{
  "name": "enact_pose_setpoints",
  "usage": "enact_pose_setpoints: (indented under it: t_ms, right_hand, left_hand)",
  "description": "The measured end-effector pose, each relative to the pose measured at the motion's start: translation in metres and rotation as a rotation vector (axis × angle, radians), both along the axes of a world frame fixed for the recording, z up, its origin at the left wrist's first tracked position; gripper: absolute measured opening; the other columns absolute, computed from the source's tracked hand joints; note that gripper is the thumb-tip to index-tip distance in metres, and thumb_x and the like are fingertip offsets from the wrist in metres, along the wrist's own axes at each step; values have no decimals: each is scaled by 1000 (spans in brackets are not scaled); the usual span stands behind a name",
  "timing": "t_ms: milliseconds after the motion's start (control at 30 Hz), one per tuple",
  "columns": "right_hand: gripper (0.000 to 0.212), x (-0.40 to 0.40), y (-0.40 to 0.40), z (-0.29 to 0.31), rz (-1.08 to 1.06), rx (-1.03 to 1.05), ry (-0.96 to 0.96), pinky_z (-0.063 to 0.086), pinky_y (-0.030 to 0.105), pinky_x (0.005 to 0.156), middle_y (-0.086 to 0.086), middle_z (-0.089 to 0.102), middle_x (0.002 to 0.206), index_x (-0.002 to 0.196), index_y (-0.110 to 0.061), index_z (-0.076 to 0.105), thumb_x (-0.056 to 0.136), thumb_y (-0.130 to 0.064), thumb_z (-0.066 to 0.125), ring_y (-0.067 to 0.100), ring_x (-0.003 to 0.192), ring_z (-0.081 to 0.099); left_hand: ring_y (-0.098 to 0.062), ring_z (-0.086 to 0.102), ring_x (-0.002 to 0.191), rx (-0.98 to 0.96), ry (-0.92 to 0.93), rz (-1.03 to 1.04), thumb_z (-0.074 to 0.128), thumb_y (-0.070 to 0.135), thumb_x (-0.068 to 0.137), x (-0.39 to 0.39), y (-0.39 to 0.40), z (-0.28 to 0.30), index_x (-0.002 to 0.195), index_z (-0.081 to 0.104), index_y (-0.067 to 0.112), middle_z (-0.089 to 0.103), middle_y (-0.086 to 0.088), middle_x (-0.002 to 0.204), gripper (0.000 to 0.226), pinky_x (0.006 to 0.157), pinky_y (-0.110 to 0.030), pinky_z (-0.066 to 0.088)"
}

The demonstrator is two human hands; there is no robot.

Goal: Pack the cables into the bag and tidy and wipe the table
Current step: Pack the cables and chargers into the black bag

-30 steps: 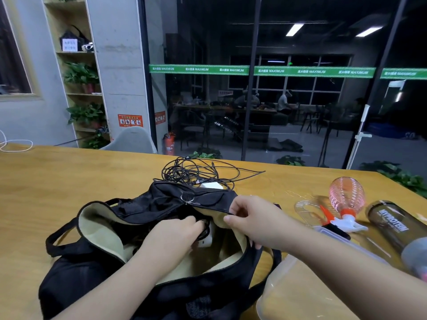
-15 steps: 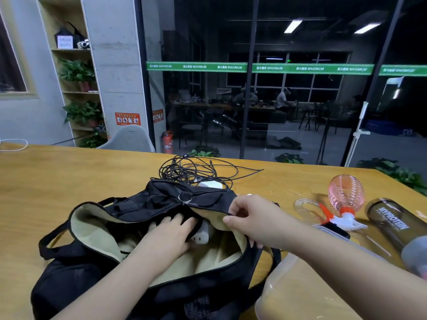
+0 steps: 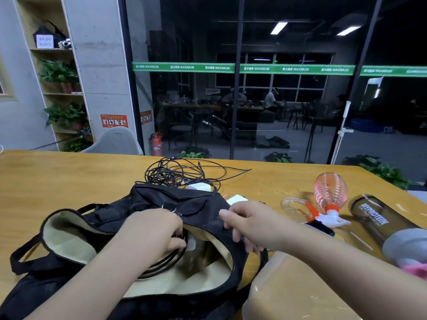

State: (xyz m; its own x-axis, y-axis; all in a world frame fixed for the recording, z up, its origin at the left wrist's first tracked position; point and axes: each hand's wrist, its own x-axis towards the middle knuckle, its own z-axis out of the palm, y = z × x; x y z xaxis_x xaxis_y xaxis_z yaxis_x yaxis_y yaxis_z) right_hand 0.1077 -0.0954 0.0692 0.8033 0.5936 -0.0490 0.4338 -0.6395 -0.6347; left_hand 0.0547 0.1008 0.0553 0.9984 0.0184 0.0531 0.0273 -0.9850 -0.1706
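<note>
Wooden table [image 3: 57, 181] fills the near half of the view, with dark glass walls behind it and a shelf of potted plants at far left. Centre stage, one black bag [image 3: 161, 204] with a tan lining lies open on the table, its near edge cut off by the bottom of the frame. Left hand [image 3: 150, 234] is down inside the mouth of the bag, fingers curled around loops of black cable [image 3: 166, 262] that curve along the lining; the fingertips are tucked under and hard to see. Something white sits just beside that hand inside the bag, too blurred to name. Right hand [image 3: 249, 224] pinches the bag's far rim, thumb on top and fingers folded under the fabric, holding the opening wide. Beyond the bag, a second tangle of black cables [image 3: 175, 174] lies loose on the table, touching the bag's far side, with one white charger block [image 3: 198, 187] half hidden behind the fabric and another white piece [image 3: 236, 199] peeking out just above the right hand. Over on the right, one pink spray bottle [image 3: 329, 192] lies on its side with a white and orange trigger, next to one dark shaker bottle [image 3: 381, 222], also lying down, its grey lid end partly hidden by the right forearm. A clear plastic container [image 3: 288, 289] sits at near right, blurred and cut off at the bottom.
</note>
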Motion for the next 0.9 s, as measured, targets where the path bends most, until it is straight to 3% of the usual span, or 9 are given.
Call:
enact_pose_setpoints:
  t_ms: [167,267,333,467,600,767,900]
  right_hand:
    - [25,25,-21,0,-136,-77,-151,47,28,57,0,68,79,87,-18,58,97,-35,43,18,66,63]
    - [13,41,-30,-2,-236,-213,-312,47,31,66,-1,63,90,93,-22,56,95,-29,46,20,83,59]
    - [18,48,-33,-5,-284,-328,-368,50,33,74,3,63,99,102,-18,55,93,-31,48,23,89,59]
    - [40,53,-33,-11,-247,-593,-278,47,33,78,9,56,116,117,-13,48,88,-39,57,27,97,56]
    - [58,55,-28,-12,-136,-713,-115,45,32,79,7,55,124,129,-14,44,83,-40,66,27,108,55]
    - [52,62,-21,-19,-73,-770,-133,45,30,77,7,56,126,131,-15,50,85,-36,63,26,109,57]
    - [48,68,-21,-23,-24,-816,-141,49,34,79,8,58,118,125,-12,53,83,-33,64,27,105,57]
  left_hand:
    - [-12,53,105,-44,-252,-78,45,43,93,3,-18,24,97,53,32,52,11,104,14,70,-26,35]
    - [-15,53,99,-91,-324,-167,45,45,92,15,-38,28,87,48,31,50,10,95,15,77,-29,43]
    - [-18,51,101,-88,-317,-245,45,43,92,30,-54,26,91,50,30,52,7,102,14,83,-33,45]
    - [-22,45,112,-81,-205,-304,49,36,92,68,-76,14,122,50,23,47,0,120,32,86,-34,42]
    - [-26,42,119,-142,-80,-314,52,28,93,107,-87,4,131,43,17,42,-6,130,41,96,-42,43]
    - [-31,44,120,-440,182,-150,46,16,96,143,-96,-3,140,33,20,27,-11,143,46,100,-40,39]
    - [-33,48,115,-344,306,-68,39,7,93,157,-95,-13,141,31,23,18,-16,146,51,91,-36,43]
